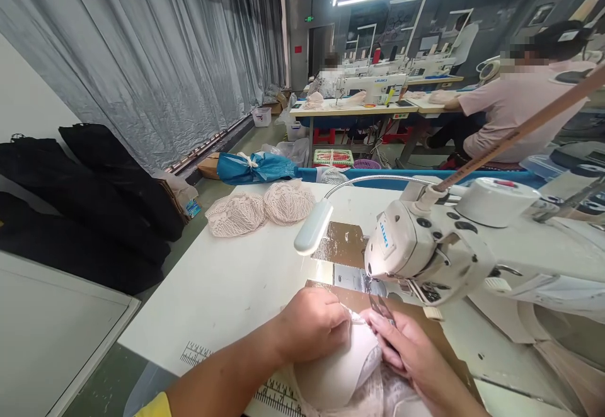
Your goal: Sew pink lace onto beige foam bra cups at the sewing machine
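My left hand [317, 324] is closed on the top edge of a pale lace bra cup [331, 373] at the table's front edge. My right hand [401, 344] is wrapped around small dark thread snips [382, 308], their blades pointing up and apart. Its thumb and fingertips also meet the lace edge of the cup, close to the left fingers. More lace fabric hangs below both hands. Just beyond the hands stands the white sewing machine head [401, 247], with its needle area over a metal plate [350, 276].
Two lace cups [259, 208] lie at the table's far left. A lamp [314, 227] on a bent neck hangs over the table. Printed ruler marks [196, 352] run along the front edge. Black cloth [85, 209] is piled at left. A co-worker [524, 102] sits at the back right.
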A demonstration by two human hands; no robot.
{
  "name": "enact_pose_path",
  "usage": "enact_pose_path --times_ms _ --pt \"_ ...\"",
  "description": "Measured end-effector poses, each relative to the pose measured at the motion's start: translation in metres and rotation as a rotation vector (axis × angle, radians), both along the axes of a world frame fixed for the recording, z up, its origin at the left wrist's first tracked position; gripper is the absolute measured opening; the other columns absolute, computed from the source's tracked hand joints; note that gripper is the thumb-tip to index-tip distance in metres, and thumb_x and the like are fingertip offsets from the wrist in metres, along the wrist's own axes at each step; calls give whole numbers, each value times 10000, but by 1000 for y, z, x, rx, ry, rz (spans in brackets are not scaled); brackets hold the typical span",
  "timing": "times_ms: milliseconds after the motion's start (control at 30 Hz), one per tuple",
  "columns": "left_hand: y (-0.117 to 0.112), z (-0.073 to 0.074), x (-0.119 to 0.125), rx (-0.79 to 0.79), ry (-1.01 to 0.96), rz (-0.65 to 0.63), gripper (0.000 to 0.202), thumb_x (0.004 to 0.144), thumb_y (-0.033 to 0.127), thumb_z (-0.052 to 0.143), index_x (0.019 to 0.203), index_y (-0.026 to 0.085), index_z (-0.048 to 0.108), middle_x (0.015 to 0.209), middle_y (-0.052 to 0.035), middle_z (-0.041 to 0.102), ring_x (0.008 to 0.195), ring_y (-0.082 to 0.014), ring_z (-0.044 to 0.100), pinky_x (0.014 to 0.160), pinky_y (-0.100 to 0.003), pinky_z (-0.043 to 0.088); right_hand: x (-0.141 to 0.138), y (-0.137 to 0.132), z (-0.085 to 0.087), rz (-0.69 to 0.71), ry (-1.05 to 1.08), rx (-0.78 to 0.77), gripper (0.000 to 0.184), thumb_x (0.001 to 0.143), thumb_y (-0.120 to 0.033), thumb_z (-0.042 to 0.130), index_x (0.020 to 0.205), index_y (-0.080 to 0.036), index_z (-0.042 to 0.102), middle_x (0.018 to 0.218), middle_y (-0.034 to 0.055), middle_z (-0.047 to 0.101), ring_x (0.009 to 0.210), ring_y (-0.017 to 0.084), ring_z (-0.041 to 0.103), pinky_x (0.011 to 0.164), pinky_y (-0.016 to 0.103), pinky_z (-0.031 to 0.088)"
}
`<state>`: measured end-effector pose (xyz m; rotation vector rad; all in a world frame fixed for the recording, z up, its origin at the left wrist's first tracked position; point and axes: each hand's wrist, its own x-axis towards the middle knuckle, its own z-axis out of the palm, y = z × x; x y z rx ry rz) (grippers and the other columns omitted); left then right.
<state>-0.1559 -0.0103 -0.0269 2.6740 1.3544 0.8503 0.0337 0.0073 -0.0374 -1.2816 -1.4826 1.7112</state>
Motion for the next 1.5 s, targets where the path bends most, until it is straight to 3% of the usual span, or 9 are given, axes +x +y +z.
enact_pose_path --times_ms 67,167,300,633,800,1000,1233,1400,1500 --pt "0 -1 2 63 -24 12 231 776 133 440 589 179 567 516 -4 478 485 -114 416 483 -238 360 0 -2 -3 -25 50 -159 415 783 -610 570 809 -196 584 489 -106 265 438 64 155 405 187 122" --pt "0 -4 8 155 -73 20 233 766 113 454 556 179 532 494 11 442 467 -103 386 478 -227 348 -4 -6 -7 -49 186 -246 451 687 -618 673 776 -183 594 551 -54 440 495 87 372 436 190 304" --pt "0 -5 15 261 -176 -11 204 734 82 488 555 174 527 480 30 407 453 -90 330 458 -220 309 -6 -4 -3 -43 201 -167 399 678 -532 728 806 -162 655 684 13 578 669 163 520 583 263 449" --pt "1 4 7 196 -231 24 195 762 88 451 645 171 583 534 3 509 498 -111 403 495 -238 357 2 7 8 126 127 15 357 812 -467 618 1019 -184 686 965 76 699 897 239 612 844 339 495" --pt "0 5 2 -12 -260 -68 132 825 226 528 750 163 617 610 -8 565 560 -118 474 541 -232 409 2 6 3 165 91 128 222 805 -406 631 852 -192 670 811 37 661 802 212 584 716 283 497" --pt "1 5 5 101 -270 -57 131 744 106 499 661 158 585 541 2 517 515 -114 392 503 -248 346 5 4 2 176 -107 323 353 890 -482 474 678 -203 522 665 -18 484 653 151 449 596 249 407" --pt "0 7 6 255 -213 -27 170 705 62 455 635 169 566 524 1 479 501 -121 337 482 -256 319 4 6 6 92 -211 344 388 900 -508 435 637 -225 399 641 -37 400 620 138 399 570 236 375" --pt "1 5 4 263 -176 25 174 710 61 458 604 181 526 514 6 447 497 -123 326 481 -269 312 8 7 -2 54 -102 248 388 868 -574 446 760 -220 563 603 -31 466 554 137 441 539 239 395" --pt "3 6 2 137 -237 24 131 724 93 481 640 184 524 566 -6 489 545 -132 406 516 -264 369 9 5 -4 70 -57 215 384 841 -581 490 824 -217 610 566 -41 458 515 131 428 502 237 379"
